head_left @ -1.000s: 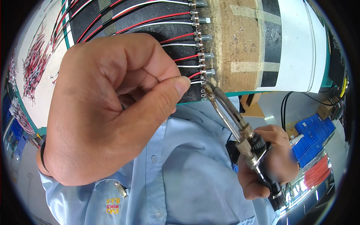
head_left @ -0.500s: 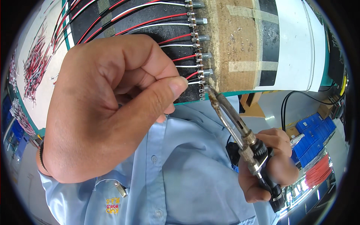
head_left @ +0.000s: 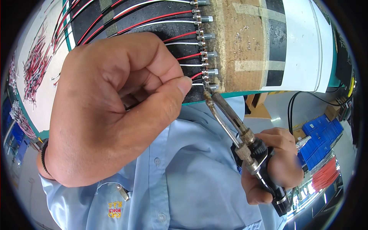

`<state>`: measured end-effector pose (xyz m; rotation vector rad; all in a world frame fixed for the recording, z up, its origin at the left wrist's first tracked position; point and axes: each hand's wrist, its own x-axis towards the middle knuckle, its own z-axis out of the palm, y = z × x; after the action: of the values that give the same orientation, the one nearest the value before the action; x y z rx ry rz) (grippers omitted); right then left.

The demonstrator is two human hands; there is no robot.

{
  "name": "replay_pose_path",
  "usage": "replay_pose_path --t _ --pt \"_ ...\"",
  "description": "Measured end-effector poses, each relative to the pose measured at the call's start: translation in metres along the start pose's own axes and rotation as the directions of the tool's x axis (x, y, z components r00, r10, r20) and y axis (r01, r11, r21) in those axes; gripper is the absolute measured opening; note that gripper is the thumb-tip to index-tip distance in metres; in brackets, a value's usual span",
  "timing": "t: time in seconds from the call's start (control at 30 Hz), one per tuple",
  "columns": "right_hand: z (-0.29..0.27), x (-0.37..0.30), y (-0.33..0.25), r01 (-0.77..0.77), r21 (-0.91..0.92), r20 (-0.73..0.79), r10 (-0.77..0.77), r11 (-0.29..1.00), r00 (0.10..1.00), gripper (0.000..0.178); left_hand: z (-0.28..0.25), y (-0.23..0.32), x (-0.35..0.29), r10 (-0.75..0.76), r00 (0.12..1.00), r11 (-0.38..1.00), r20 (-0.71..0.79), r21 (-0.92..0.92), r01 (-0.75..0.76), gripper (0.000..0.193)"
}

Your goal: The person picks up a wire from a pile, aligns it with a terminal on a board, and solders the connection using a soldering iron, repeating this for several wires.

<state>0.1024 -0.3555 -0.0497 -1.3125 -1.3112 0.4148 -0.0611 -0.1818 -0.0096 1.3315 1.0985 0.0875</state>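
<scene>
My left hand is closed in a pinch, thumb against forefinger, on thin wires whose ends come out at the fingertips. Those wires reach the nearest of several small grey-tipped electronic parts lined up in a row. In my right hand is a black-handled soldering iron with a thin metal feed tube alongside it. The iron's tip touches or nearly touches the terminals where the white wire ends; the exact contact is too small to tell. My left fingers hide part of the wires.
Red, black and white wires run left from the row across a black mat. Brown cardboard with tape strips lies right of it. A wire bundle rests at far left. Blue bins and black cables are beyond the table edge.
The soldering iron and my right hand have shifted slightly up and left, bringing the tip onto or near the terminals. My left hand keeps its pinch, almost still.
</scene>
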Motion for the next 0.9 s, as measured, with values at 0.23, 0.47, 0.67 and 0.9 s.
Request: replay_pose_path --t 0.23,0.47,0.67,0.9 --pt "-0.003 0.0 -0.003 -0.027 0.007 0.026 0.027 1.0 0.999 0.054 0.0 0.002 -0.002 -0.023 1.0 1.0 0.002 -0.003 0.023 0.011" --pt "-0.004 0.0 -0.001 -0.034 0.017 0.039 0.033 0.999 0.999 0.057 0.002 0.006 0.001 -0.037 0.999 0.999 -0.011 0.003 0.037 0.01" --pt "-0.007 0.002 -0.004 -0.079 0.032 0.074 0.076 0.996 0.994 0.057 0.006 0.011 -0.003 -0.034 0.997 0.99 -0.069 0.138 0.043 0.009" --pt "-0.006 0.0 -0.003 -0.068 0.025 0.072 0.066 0.997 0.995 0.058 -0.002 0.005 0.003 -0.133 0.991 0.991 -0.004 -0.01 0.133 0.009"
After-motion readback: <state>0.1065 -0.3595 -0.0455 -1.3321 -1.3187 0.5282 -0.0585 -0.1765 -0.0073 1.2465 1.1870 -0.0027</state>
